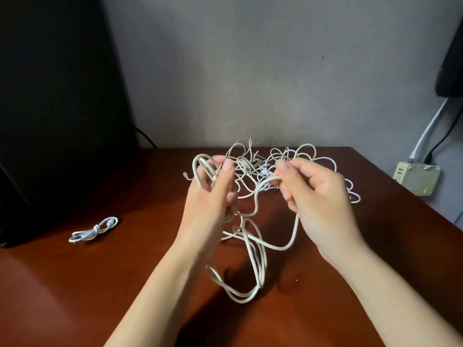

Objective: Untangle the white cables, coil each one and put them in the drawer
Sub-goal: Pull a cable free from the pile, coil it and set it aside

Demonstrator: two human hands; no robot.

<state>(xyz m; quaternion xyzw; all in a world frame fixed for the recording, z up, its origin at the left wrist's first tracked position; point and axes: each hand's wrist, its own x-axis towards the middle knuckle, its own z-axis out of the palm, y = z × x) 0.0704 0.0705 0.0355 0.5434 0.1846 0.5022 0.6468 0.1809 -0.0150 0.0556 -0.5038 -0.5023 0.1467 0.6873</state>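
One coiled cable lies done on the bench. My left hand grips loops while my right hand pinches the same cable. The tangle remains.

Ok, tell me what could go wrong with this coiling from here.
1. The loops held by the left hand may slip loose, since they hang slack below it.
2. The strand that the right hand pinches may run into the tangle behind, so pulling could tighten knots.

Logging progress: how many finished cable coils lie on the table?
1: a tied coil on the table's left side. The left hand holds a part-wound coil; the tangle behind may hide more.
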